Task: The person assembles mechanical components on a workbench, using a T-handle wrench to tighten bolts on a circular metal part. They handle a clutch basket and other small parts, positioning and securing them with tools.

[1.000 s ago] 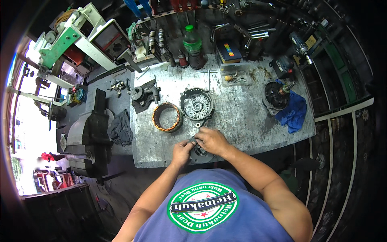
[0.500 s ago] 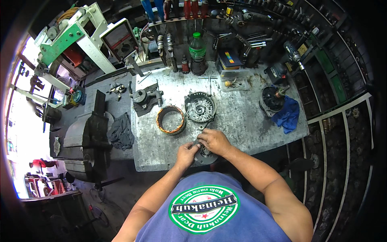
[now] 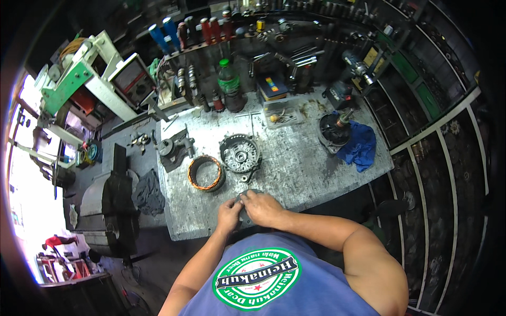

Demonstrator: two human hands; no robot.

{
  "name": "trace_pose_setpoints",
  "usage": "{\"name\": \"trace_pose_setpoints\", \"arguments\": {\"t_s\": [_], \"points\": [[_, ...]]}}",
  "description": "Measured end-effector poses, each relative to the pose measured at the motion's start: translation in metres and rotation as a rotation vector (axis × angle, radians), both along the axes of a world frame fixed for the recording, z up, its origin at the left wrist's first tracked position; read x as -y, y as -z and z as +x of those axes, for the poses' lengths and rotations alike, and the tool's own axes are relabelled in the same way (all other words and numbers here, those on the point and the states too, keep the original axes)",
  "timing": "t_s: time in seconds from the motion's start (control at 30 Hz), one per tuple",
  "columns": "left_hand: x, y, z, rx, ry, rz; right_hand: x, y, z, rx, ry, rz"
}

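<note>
At the near edge of the metal-topped bench, my left hand (image 3: 229,215) and my right hand (image 3: 262,208) meet. Their fingers are closed on a dark metal part (image 3: 244,215), mostly covered by the hands; its exact kind does not show. Just beyond them lies a round alternator housing (image 3: 241,154), its open, slotted inside facing up. Left of the housing stands a stator ring (image 3: 205,174) with copper windings round its rim. Farther left, a grey pump-like metal part (image 3: 167,148) rests on a dark cloth.
A bench vise (image 3: 103,197) stands to the left, beside a black rag (image 3: 149,195). At right, a rotor assembly (image 3: 334,131) sits by a blue cloth (image 3: 361,147). Along the back are a green-capped bottle (image 3: 230,87), a clear plastic box (image 3: 282,114) and a cordless drill (image 3: 357,67).
My view has shifted, so the bench things appear farther left and lower. Both hands stay together on the dark part, and my right hand now covers more of it.
</note>
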State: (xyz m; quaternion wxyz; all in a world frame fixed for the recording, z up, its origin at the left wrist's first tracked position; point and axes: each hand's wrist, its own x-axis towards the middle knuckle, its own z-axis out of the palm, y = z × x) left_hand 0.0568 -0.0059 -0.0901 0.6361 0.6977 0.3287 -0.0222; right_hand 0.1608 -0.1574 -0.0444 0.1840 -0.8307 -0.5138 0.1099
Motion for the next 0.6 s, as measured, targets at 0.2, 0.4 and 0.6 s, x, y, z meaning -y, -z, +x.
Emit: {"name": "trace_pose_setpoints", "arguments": {"t_s": [0.2,0.4,0.6], "points": [[0.002,-0.003,0.002,0.008,-0.065,-0.131,0.000,-0.011,0.000,-0.258,0.118,0.084],[-0.001,-0.001,0.007,-0.116,-0.052,-0.103,0.001,-0.026,0.087,-0.397,0.339,0.274],[-0.001,0.002,0.006,-0.061,-0.073,-0.121,-0.032,-0.014,0.238,-0.145,0.612,0.088]]}}
